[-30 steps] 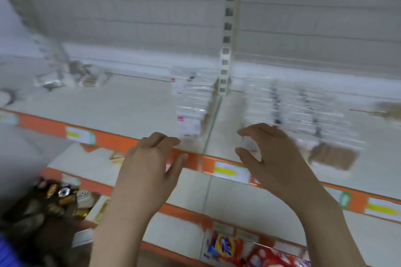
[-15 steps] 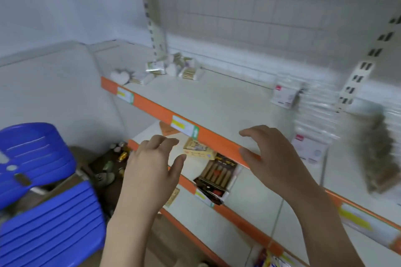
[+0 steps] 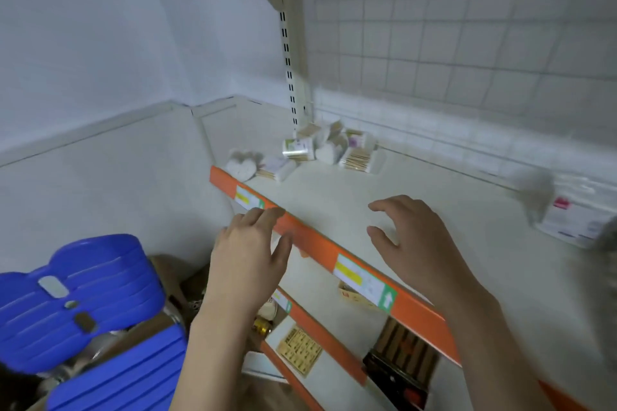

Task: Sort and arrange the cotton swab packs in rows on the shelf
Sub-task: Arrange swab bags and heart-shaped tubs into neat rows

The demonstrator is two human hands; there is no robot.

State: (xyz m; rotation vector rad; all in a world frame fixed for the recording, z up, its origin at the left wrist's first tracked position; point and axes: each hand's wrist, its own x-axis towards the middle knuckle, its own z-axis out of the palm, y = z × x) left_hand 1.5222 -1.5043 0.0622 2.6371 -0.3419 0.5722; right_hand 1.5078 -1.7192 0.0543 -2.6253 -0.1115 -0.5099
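Two bare hands hold nothing: the left hand (image 3: pixel 248 255) hangs with relaxed fingers at the orange front strip (image 3: pixel 310 237) of the white shelf (image 3: pixel 337 190), and the right hand (image 3: pixel 414 243) hovers over the shelf, fingers spread and loosely bent. Far back in the corner lies a loose heap of clear-wrapped cotton swab packs (image 3: pixel 320 150), wooden sticks showing through. At the right edge, a blurred white pack with a pink label (image 3: pixel 567 220) is partly cut off. Below left sits a ribbed blue plastic stool (image 3: pixel 83 310).
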